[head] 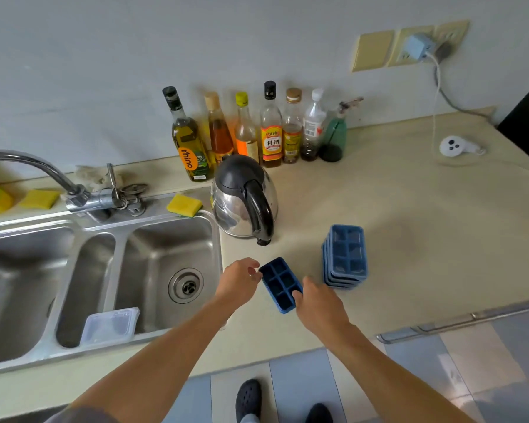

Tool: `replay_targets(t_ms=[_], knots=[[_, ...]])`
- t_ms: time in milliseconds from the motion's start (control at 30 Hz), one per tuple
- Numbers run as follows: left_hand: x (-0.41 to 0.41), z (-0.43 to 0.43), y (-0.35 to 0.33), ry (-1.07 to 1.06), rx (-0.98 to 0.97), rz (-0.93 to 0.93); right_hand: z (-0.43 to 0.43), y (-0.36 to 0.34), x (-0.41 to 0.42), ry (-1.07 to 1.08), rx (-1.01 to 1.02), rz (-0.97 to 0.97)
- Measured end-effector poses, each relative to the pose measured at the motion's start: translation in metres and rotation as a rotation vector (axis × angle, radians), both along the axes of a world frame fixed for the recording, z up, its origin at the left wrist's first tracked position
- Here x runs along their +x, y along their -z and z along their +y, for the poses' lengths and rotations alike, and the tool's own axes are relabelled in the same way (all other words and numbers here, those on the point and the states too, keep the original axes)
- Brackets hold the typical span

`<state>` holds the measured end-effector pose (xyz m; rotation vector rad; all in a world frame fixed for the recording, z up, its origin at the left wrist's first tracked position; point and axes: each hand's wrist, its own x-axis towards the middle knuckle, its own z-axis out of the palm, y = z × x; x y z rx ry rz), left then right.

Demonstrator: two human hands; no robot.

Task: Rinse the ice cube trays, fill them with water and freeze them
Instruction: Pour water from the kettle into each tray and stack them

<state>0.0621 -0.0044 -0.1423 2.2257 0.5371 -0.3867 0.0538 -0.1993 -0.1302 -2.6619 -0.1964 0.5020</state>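
Counter (409,209): left hand (242,280), right hand (315,300) pinch one tray (280,283) endwise; stack (345,254) at 2 o'clock. Judged: pickup step. Next: carry to sink (153,248), 9 o'clock.

- Beige counter (409,224) along the wall, with a steel sink (153,236) set into its left part
- Kettle (242,203) just right of the sink, handle toward the front
- Seven bottles (271,132) in a row against the wall, behind the kettle
- Blue tray stack (345,254), right of the kettle
- Single tray (280,285) between sink and tray stack, pinched by the left hand (239,282) and right hand (318,303); resting or lifted, cannot tell
- Sponge (184,205) at the sink's back corner
- White round device (454,145) with a cable, far right
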Motion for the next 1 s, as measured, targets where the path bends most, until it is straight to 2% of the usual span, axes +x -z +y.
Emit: replay_targets(t_ms=[100, 233, 333, 433, 667, 900, 1000], knots=[[0.003, -0.001, 0.004, -0.005, -0.049, 0.022, 0.006, 0.008, 0.001, 0.067, 0.005, 0.028], [0.009, 0.001, 0.001, -0.061, -0.214, 0.097, 0.01, 0.014, 0.003, 0.213, 0.037, 0.132], [0.015, 0.006, -0.003, -0.085, -0.318, 0.181, 0.014, 0.017, 0.003, 0.39, 0.216, 0.215], [0.018, 0.009, -0.002, -0.052, -0.315, 0.223, 0.018, 0.017, 0.003, 0.499, 0.321, 0.237], [0.023, 0.011, -0.002, 0.031, -0.231, 0.214, 0.028, 0.007, 0.001, 0.649, 0.406, 0.239], [0.024, 0.012, -0.007, -0.006, -0.288, 0.181, 0.026, 0.002, 0.001, 0.897, 0.777, 0.453], [0.021, 0.015, -0.006, -0.046, -0.327, 0.179, 0.031, 0.003, 0.002, 0.918, 0.793, 0.463]])
